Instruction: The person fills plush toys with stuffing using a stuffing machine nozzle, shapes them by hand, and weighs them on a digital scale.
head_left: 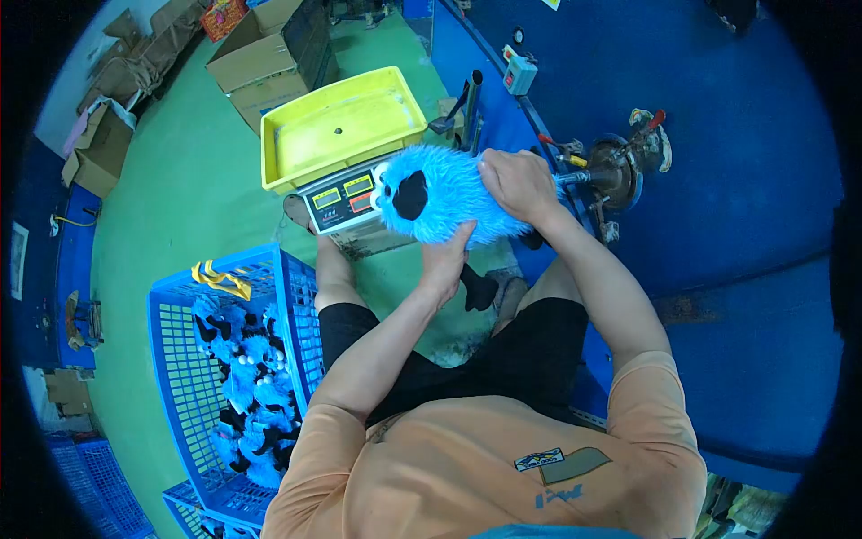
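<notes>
A furry blue plush toy (440,193) with a black mouth patch and white eyes is held between my two hands, in front of the machine. My right hand (521,184) is closed over its right end, where a metal nozzle (575,178) meets the fur. Whether the nozzle goes inside is hidden by my hand and the fur. From below, my left hand (446,263) grips the near edge, thumb up against the fur. A black limb (479,289) hangs beneath the toy.
Left of my legs stands a blue plastic basket (285,314) of several blue-and-black plush pieces (247,386). A yellow tray (409,94) rests on a digital scale (339,199) ahead. The blue machine panel (745,198) fills the right; a cardboard box (265,90) stands behind the tray.
</notes>
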`<action>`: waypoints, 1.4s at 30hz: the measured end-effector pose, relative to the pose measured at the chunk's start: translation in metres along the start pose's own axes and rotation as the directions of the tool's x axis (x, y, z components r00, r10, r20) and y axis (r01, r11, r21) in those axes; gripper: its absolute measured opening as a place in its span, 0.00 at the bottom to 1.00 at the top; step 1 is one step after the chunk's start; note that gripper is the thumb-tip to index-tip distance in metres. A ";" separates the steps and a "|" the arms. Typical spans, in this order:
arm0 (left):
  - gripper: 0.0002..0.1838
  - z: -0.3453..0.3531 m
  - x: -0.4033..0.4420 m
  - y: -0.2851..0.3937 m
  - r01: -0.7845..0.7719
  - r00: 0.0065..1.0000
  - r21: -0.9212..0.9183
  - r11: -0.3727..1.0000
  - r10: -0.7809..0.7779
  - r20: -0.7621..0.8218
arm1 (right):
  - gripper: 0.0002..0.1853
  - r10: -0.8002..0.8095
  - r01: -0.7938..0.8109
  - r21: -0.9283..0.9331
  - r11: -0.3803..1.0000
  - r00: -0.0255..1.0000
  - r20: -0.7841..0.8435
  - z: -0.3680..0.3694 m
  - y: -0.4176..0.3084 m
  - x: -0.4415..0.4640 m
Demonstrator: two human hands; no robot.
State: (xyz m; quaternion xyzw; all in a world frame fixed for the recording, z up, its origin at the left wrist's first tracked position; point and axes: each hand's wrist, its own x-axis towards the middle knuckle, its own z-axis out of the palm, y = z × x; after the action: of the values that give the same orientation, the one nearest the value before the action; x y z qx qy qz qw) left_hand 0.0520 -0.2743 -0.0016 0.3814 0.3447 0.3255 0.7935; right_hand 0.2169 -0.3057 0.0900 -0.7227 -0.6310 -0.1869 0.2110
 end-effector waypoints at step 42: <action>0.25 -0.047 0.005 0.041 -0.163 0.986 0.046 0.986 0.163 0.019 | 0.13 0.078 -0.090 0.200 0.976 0.995 0.065 0.009 -0.019 0.009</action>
State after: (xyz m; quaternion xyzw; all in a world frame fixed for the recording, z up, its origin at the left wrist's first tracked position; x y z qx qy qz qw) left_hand 0.0075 -0.2317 0.0092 0.4294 0.3139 0.3782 0.7577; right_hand 0.1992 -0.2912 0.0884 -0.7285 -0.6213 -0.0919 0.2734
